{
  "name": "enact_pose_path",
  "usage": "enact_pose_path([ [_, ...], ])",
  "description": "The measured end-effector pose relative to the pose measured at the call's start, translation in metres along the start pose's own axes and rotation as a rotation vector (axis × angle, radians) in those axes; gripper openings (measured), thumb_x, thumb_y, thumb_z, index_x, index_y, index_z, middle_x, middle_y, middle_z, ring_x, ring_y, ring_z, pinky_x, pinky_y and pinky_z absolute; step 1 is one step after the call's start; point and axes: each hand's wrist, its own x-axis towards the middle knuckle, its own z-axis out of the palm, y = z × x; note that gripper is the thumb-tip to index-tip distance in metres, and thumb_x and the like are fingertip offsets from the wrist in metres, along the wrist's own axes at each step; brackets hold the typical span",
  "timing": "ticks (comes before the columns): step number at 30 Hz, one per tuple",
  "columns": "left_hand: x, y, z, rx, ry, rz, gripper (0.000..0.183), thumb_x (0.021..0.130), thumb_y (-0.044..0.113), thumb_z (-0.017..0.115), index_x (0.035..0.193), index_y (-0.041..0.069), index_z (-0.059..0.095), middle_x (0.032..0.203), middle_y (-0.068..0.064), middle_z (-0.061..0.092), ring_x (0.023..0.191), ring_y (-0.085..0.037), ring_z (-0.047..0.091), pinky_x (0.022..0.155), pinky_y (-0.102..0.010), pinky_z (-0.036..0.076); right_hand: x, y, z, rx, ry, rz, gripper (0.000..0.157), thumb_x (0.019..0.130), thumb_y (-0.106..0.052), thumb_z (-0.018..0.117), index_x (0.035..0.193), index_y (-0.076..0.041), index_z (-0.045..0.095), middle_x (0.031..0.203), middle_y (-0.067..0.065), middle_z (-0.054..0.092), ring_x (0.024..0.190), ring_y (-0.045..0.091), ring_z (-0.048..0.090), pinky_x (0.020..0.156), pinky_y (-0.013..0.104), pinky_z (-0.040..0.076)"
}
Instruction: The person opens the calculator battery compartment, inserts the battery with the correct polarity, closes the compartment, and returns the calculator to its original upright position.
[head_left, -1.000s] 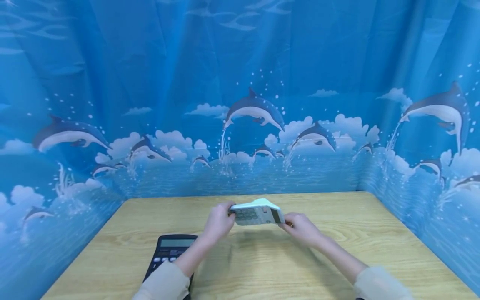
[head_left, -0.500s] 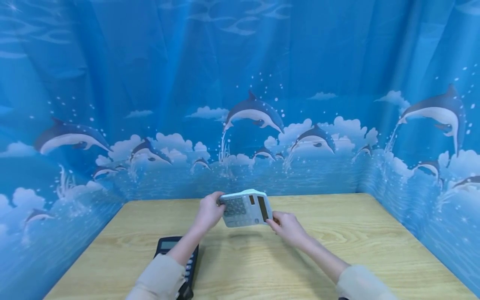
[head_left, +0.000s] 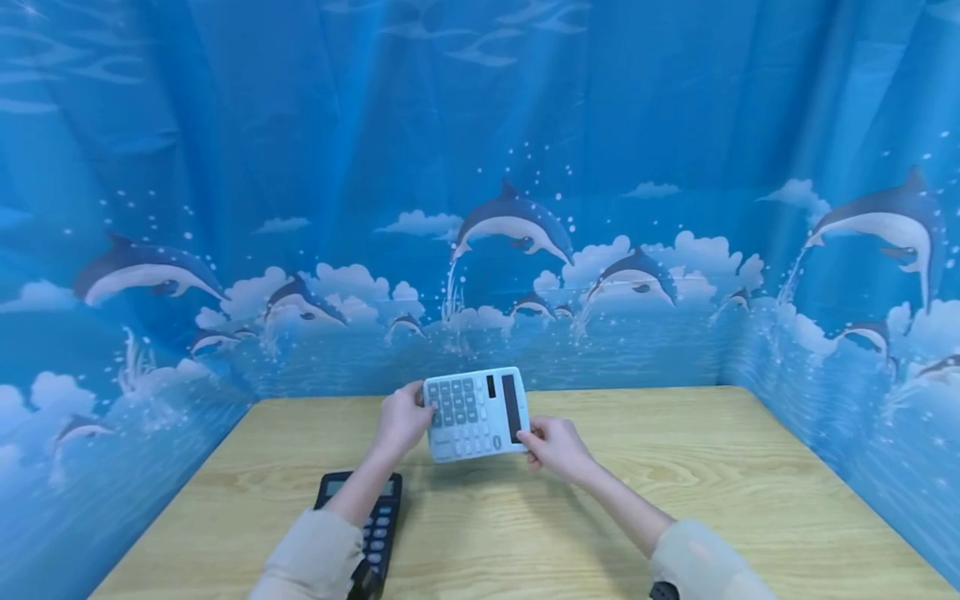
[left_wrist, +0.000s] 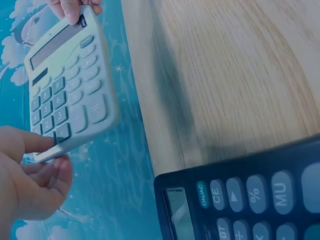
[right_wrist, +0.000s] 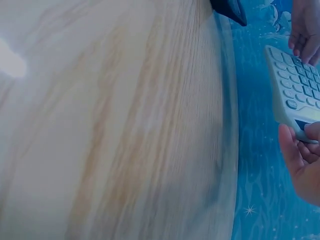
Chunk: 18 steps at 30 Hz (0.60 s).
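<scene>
A white calculator [head_left: 465, 417] with grey keys is held up above the table, its key face turned toward me and lying sideways. My left hand [head_left: 401, 421] pinches its bottom-key end, with the thumb on the front. At the screen end my right hand [head_left: 558, 448] pinches a corner, thumb over the edge of the display. The left wrist view shows the same white calculator [left_wrist: 70, 85] with the left hand [left_wrist: 32, 172] at its lower end. In the right wrist view the right hand [right_wrist: 302, 162] grips the screen end.
A black calculator [head_left: 381, 529] lies on the wooden table [head_left: 712, 475] at the left, partly hidden under my left forearm. It also appears close up in the left wrist view. A blue dolphin-print curtain [head_left: 480, 208] closes off the back and sides.
The white calculator has tilted up from nearly edge-on so its keys and screen face me. Both hands have moved a little left with it, keeping their hold.
</scene>
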Motion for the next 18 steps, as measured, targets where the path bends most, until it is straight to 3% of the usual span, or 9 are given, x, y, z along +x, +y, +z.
enact_pose_path([
  [3,-0.001,-0.004,0.000,0.042,-0.041,-0.022,0.047,0.082,0.004,0.061,0.127,-0.005,0.050,0.085,-0.011,0.064,0.068,-0.019,0.057,0.053,-0.028,0.045,0.003,-0.003,0.002,0.048,-0.009,0.052,0.016,0.093,-0.009,0.055,0.090,0.005,0.063,0.061,0.008,0.059,0.052,0.013,0.055,0.053,0.037,0.053],
  [7,-0.003,-0.008,-0.001,0.005,-0.088,-0.059,0.049,0.082,0.002,0.059,0.129,-0.006,0.048,0.081,-0.008,0.064,0.063,-0.016,0.055,0.050,-0.025,0.042,0.009,-0.007,0.005,0.087,-0.017,0.093,0.016,0.093,-0.008,0.053,0.091,0.006,0.062,0.062,0.007,0.057,0.052,0.012,0.056,0.053,0.032,0.053],
  [12,-0.001,-0.012,-0.005,-0.011,-0.061,-0.073,0.045,0.082,-0.001,0.057,0.125,-0.008,0.051,0.087,-0.012,0.064,0.070,-0.018,0.058,0.054,-0.027,0.046,0.016,-0.014,0.012,0.144,-0.012,0.145,0.016,0.091,-0.006,0.055,0.089,0.009,0.061,0.063,0.011,0.059,0.051,0.012,0.057,0.053,0.031,0.054],
  [18,0.006,-0.024,-0.011,-0.037,-0.033,-0.149,0.040,0.082,-0.001,0.057,0.121,-0.008,0.055,0.107,-0.019,0.063,0.087,-0.022,0.059,0.063,-0.028,0.050,0.026,-0.023,0.027,0.191,-0.003,0.214,0.015,0.090,-0.005,0.057,0.085,0.010,0.060,0.062,0.013,0.059,0.047,0.010,0.055,0.053,0.030,0.054],
])
